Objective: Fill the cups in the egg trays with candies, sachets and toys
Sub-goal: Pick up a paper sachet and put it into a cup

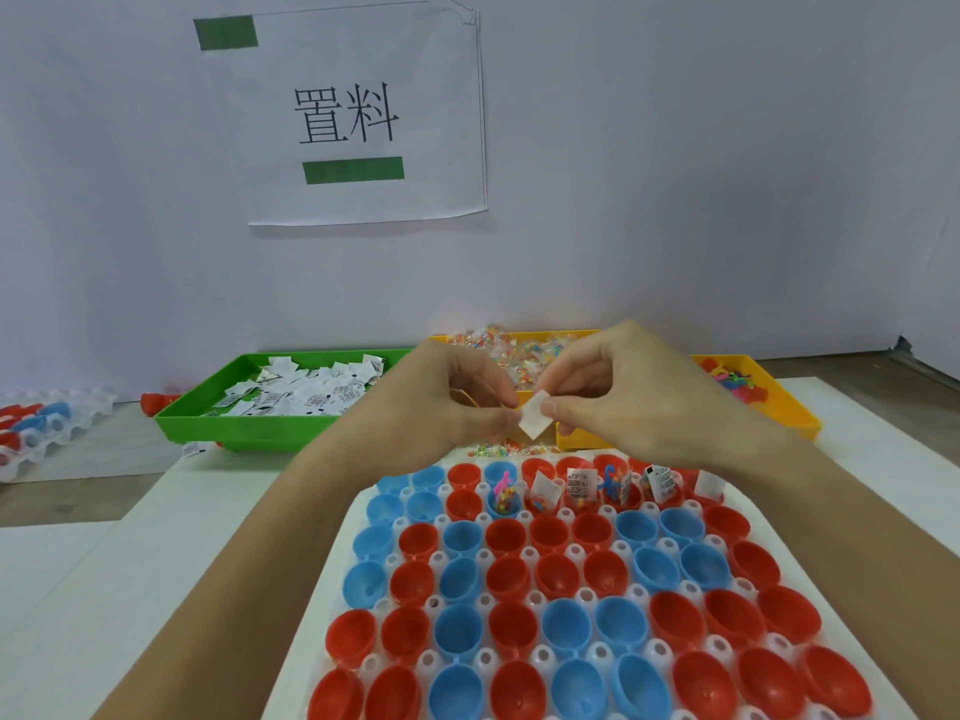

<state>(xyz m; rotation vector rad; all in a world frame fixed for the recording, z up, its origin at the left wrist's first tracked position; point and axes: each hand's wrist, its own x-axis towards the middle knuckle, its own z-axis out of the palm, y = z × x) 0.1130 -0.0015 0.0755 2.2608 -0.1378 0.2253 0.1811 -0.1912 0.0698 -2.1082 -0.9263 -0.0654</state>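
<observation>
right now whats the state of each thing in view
small white paper sachet: pinched between both hands
left hand: grip on sachet
right hand: grip on sachet
green plastic tray: holds sachets
white egg tray of red and blue cups: far row partly filled, nearer rows empty
yellow plastic tray: holds toys
</observation>
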